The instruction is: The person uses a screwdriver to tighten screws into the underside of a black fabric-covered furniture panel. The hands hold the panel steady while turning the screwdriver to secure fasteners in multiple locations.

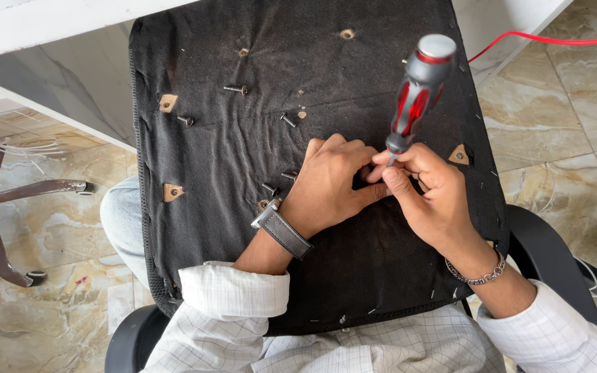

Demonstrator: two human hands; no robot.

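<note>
A screwdriver with a red-and-black handle and grey cap stood nearly upright, leaning slightly right, its tip (hidden by fingers) down on the black fabric underside of a chair seat. The seat lay upturned across the person's lap, with several dark screws projecting from its surface.

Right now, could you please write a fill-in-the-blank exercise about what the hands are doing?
1. The right hand holds a red and black ____.
2. The left hand wears a ____ on its wrist.
3. Both hands rest on a black ____ panel of a seat.
4. Loose ____ lie on the panel.

Missing words: screwdriver; watch; fabric; screws
</note>
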